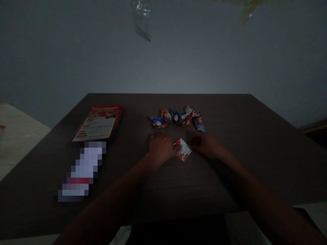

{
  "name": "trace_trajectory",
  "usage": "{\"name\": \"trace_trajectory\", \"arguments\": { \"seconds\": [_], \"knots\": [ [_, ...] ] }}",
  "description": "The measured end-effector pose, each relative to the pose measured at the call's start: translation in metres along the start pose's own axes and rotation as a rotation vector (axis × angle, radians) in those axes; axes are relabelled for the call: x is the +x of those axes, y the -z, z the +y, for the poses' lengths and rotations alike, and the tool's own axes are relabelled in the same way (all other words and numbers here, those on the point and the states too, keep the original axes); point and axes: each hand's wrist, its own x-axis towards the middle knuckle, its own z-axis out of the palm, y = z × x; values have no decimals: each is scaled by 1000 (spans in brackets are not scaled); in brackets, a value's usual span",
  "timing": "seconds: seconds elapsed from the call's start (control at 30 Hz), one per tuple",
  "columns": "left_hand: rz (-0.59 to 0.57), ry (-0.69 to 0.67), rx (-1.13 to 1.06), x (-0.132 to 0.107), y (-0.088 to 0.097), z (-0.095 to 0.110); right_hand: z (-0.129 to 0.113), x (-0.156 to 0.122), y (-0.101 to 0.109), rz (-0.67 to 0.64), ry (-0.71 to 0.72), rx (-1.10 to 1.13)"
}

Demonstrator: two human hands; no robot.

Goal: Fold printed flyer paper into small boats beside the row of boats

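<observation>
A small folded piece of printed red and white paper [183, 149] lies on the dark wooden table [255, 153], between my two hands. My left hand [161, 147] rests on the table with its fingers curled against the paper's left edge. My right hand [206, 144] sits just right of the paper, fingers bent toward its upper right corner. The scene is dim, so the fingertips are hard to make out. Behind the hands stand several folded paper shapes [178, 118] in red, white and blue.
A stack of red printed sheets [99, 124] lies at the left of the table. In front of it is a blurred-out rectangular object [82, 170]. A grey wall rises behind the table, and a clear plastic piece [142, 17] hangs at the top.
</observation>
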Motion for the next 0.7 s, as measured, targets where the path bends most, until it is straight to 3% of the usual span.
{"name": "trace_trajectory", "arguments": {
  "seconds": [0.7],
  "knots": [
    [-208, 33, -205, 4, 12, -20, 4, -1, -1, -20, -17, 19]
  ]
}}
